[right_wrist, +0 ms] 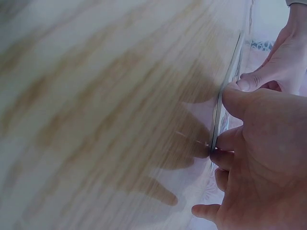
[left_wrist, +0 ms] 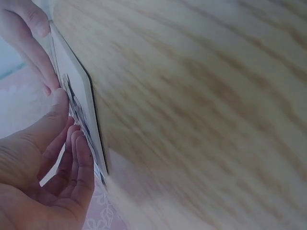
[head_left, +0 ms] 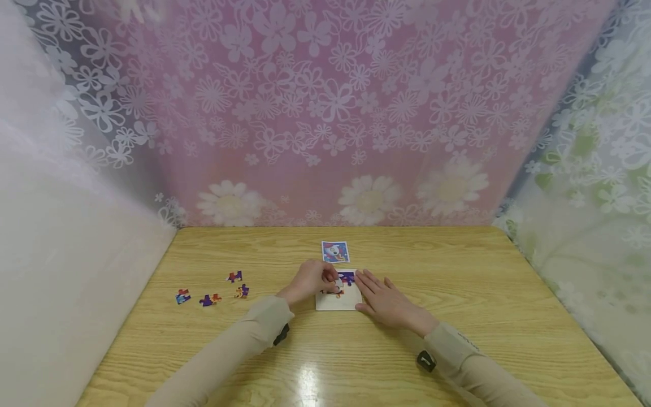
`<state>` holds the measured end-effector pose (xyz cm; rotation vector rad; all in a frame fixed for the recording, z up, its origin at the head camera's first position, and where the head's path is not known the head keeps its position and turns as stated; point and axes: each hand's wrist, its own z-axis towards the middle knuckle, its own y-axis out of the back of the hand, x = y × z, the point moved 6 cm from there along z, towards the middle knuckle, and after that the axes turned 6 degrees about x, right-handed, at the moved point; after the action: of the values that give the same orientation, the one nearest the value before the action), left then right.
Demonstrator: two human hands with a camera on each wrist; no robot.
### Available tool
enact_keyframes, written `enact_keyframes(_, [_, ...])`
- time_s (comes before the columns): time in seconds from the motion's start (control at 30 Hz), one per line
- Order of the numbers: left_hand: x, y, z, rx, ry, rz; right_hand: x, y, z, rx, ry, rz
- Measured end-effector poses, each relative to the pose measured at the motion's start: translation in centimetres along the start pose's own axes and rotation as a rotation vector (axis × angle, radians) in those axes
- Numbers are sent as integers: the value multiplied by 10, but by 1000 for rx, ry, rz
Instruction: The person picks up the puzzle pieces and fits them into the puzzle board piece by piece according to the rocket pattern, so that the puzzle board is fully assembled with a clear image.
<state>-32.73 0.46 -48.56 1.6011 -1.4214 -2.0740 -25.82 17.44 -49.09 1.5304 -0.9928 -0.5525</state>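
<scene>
Under the fingers [head_left: 329, 271], the board's [head_left: 330, 306] near edge runs crosswise.

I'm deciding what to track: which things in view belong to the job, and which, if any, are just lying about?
Job: left hand, right hand, white board, loose puzzle pieces, probably picture card.
Lying about: nothing evident; only table, flowered backdrop.

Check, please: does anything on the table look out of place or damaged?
Nothing stands out as damaged or spilled. Only the loose puzzle pieces lie scattered at the left, turned differently, apart from the white board.
</scene>
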Motion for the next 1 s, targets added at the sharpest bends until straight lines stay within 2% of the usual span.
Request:
enact_keyframes(0.43, [1,-1,2,14,1,-17,0,0,0,-2,-4,7])
enact_keyframes(0.67, [-4,3,1,29,35,3,4,3,-1,-27,18,25])
enact_keyframes(0.83, [-6,4,1,37,31,3,5,4,-1,-24,13,17])
enact_keyframes(1.0, [5,2,6,23,23,-4,5,4,-2,-20,13,25])
